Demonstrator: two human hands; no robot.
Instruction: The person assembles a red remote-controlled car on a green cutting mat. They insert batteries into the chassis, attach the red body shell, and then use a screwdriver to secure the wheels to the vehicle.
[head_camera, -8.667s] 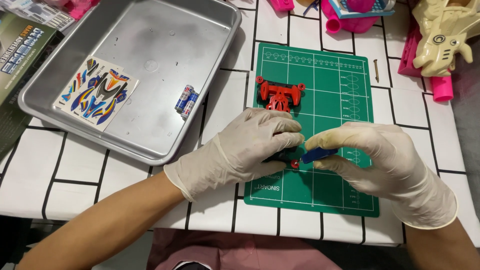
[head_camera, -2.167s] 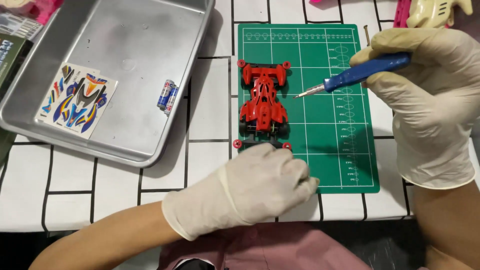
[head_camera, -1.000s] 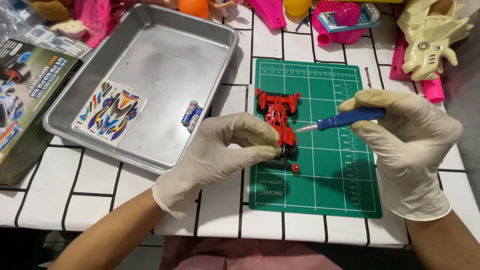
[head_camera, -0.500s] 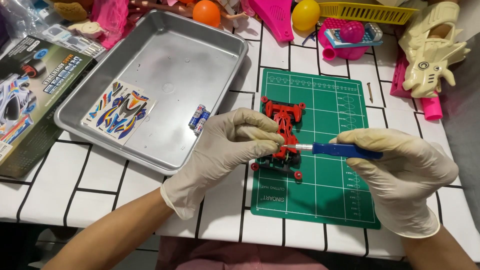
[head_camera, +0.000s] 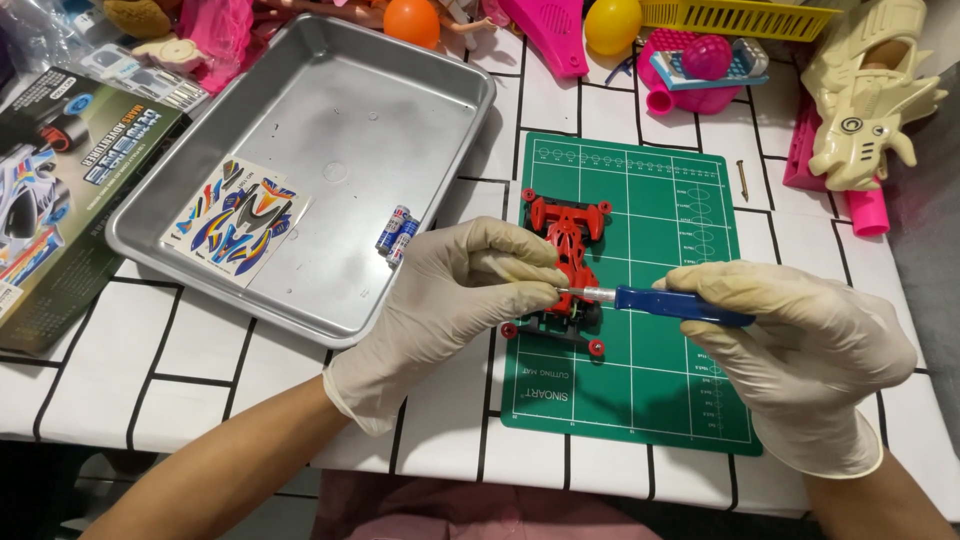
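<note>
Nearest to us, our left hand (head_camera: 455, 300) in a pale glove curls over the rear of the red toy car (head_camera: 567, 262), fingers pressed together on it and hiding most of its back half, so we cannot make out what lies under the fingertips. Our right hand (head_camera: 800, 350), also gloved, pinches the blue-handled screwdriver (head_camera: 660, 300); its metal tip meets the car just beside the left fingers, and the far end of the handle is buried in the palm. The car sits on the green cutting mat (head_camera: 640, 400), on the white gridded surface (head_camera: 200, 370). Half a second ago the screwdriver lay at much the same spot, while the view has since drawn a little closer; two seconds ago the tool was lifted clear of the car. We count four small red wheels showing on the car. Farther left stands one metal tray (head_camera: 400, 130), holding one sticker sheet (head_camera: 238, 220) and two small batteries (head_camera: 397, 232). One printed kit box (head_camera: 60, 190) is cut off at the left edge. At the far rim, toys crowd together, partly cropped: one orange ball (head_camera: 411, 20), one yellow ball (head_camera: 613, 25), and one cream toy gun (head_camera: 865, 95).
</note>
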